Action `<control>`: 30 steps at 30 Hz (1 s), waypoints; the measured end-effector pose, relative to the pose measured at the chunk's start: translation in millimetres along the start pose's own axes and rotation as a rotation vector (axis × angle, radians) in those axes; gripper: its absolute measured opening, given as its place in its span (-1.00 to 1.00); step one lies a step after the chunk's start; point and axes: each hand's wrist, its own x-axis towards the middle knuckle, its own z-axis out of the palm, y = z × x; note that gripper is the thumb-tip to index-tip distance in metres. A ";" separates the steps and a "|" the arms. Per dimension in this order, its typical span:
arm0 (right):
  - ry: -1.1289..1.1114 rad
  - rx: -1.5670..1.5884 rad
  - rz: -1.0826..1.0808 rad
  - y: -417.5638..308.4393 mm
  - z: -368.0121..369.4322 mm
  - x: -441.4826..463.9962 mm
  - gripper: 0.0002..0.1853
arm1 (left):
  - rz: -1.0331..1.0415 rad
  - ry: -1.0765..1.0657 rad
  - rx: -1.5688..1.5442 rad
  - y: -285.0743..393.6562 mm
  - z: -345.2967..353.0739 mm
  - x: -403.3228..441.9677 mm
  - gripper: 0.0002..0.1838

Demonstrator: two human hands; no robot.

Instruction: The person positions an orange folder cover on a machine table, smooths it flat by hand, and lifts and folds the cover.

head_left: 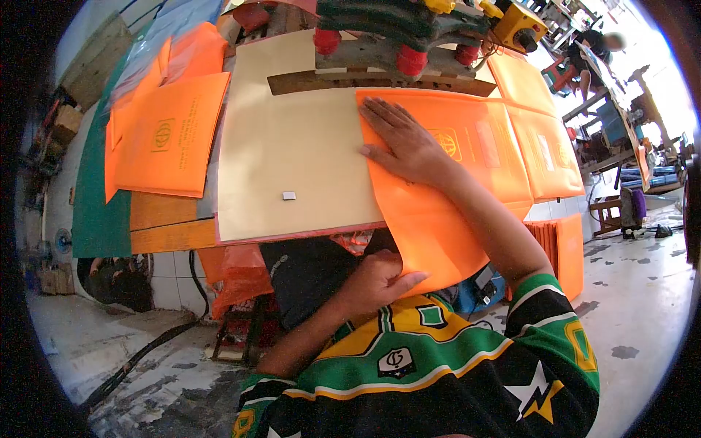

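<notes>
Head camera view: nearest, at the bottom of the frame, the person's green, black and yellow jersey (438,361) shows, and just above it the left hand (376,283) has its fingers curled and its thumb against the near edge of an orange sheet (449,230), gripping it. The sheet lies right of centre, bright and smooth with a slight sheen, its lower part sagging over the table edge; a yellow emblem, faint print and a pale rectangle mark its upper part. Farther up, the right hand (401,146) rests flat and open on its upper left corner. Left of it, a small white piece (289,196) sits on a cream board (292,146). At upper left lie printed orange covers (166,139); top centre, a dark green machine (401,25) with red knobs.
</notes>
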 end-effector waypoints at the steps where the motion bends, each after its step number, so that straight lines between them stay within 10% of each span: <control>1: -0.031 -0.003 0.021 -1.5 -1.8 0.1 -0.21 | -0.003 0.007 -0.012 3.1 -0.2 1.1 -0.68; 30: -0.030 0.000 0.029 -8.7 -7.8 -2.3 -0.25 | 0.037 0.036 0.030 11.0 -1.3 1.7 -0.70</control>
